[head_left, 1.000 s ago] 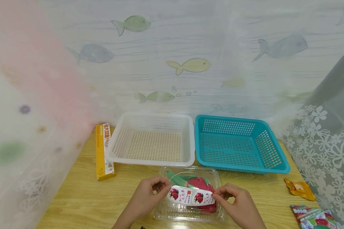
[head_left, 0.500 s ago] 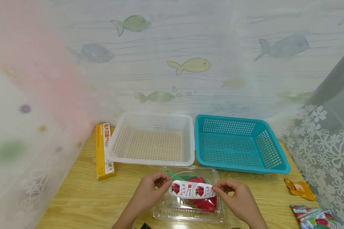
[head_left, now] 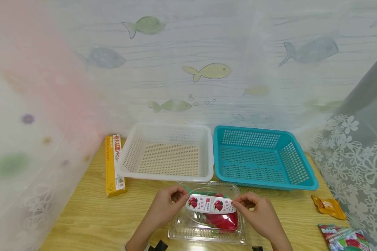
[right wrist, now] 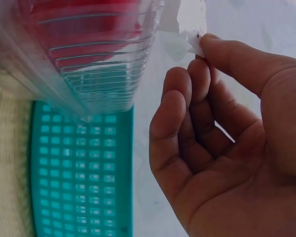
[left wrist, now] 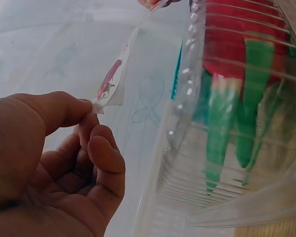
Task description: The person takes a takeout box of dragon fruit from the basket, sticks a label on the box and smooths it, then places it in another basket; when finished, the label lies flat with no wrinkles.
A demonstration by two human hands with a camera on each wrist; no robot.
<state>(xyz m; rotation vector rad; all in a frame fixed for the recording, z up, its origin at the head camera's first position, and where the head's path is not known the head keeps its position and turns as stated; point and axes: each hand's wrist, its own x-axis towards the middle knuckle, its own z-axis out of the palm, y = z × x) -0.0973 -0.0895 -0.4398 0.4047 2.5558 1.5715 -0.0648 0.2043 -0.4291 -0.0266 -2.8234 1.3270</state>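
A white label strip (head_left: 210, 204) printed with dragon fruit pictures is stretched flat above a clear plastic clamshell box (head_left: 188, 226). My left hand (head_left: 168, 205) pinches its left end between thumb and forefinger, the other fingers curled below. At the right end my right hand (head_left: 254, 211) pinches it the same way. Through the box wall shows a red dragon fruit (head_left: 223, 221) with green leaf tips (left wrist: 219, 133). From the wrist views, the strip (left wrist: 110, 84) stands apart from the lid, held up by its ends.
Behind the box stand a white plastic basket (head_left: 124, 170) and a teal basket (head_left: 312, 183), side by side. A yellow pasta box (head_left: 111, 167) lies left of them. On the right are an orange wrapped packet (head_left: 328, 207) and a colourful packet (head_left: 344, 238).
Both hands have moved the label strip a little away from me, toward the back of the box, and it has risen in the head view. The box has stayed in place.
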